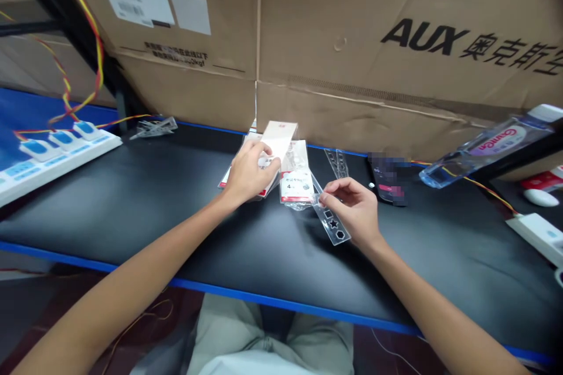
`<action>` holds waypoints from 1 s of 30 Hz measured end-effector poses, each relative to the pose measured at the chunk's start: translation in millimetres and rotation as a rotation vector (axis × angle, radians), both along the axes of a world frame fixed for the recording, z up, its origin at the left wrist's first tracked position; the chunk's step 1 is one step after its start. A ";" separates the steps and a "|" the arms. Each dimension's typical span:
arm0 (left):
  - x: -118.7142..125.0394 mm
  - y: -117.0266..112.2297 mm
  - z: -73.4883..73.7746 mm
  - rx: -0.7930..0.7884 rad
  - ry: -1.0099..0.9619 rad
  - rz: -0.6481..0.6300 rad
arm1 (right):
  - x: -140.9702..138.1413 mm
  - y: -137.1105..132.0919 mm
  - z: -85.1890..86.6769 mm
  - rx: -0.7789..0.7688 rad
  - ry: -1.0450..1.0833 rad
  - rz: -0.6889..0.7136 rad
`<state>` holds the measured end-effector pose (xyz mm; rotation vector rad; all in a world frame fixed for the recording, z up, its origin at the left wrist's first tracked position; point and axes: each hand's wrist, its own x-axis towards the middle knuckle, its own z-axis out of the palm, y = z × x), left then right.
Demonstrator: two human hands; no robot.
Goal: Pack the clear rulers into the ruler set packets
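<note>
My left hand [250, 173] is closed on a white card [281, 136] with small red print at its top. Under and beside it lie flat clear packets with red and white labels, one of them a packet [297, 184] marked with a 4. Between thumb and fingertips, my right hand [354, 211] pinches a clear stencil ruler [333, 224] with cut-out shapes, including a star and a hexagon. The ruler slants down toward me. Behind it, another clear stencil strip [336, 163] rests on the black table [145, 199].
At the left stands a white power strip [61, 155] with blue plugs. Crumpled clear plastic [155, 128] lies farther back. To the right are a phone [387, 179], a tilted water bottle [488, 146] and another white strip [539, 234]. A large cardboard box [325, 53] walls the back.
</note>
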<state>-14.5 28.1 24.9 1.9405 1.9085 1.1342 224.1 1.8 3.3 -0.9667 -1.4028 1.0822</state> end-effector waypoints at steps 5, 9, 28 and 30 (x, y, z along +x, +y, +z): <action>-0.6 1.5 -3.8 0.011 0.032 0.016 | -1.2 -0.9 -0.8 0.015 0.022 0.003; -0.8 1.9 -5.6 0.039 0.016 -0.001 | -0.4 0.1 -2.7 0.009 0.008 0.005; 31.6 -27.8 -10.0 -0.031 -0.065 -0.337 | 0.7 -6.9 -1.8 0.169 -0.238 0.123; 29.9 -24.2 -10.7 -0.063 -0.089 -0.292 | 2.7 -10.4 3.6 0.343 -0.332 0.223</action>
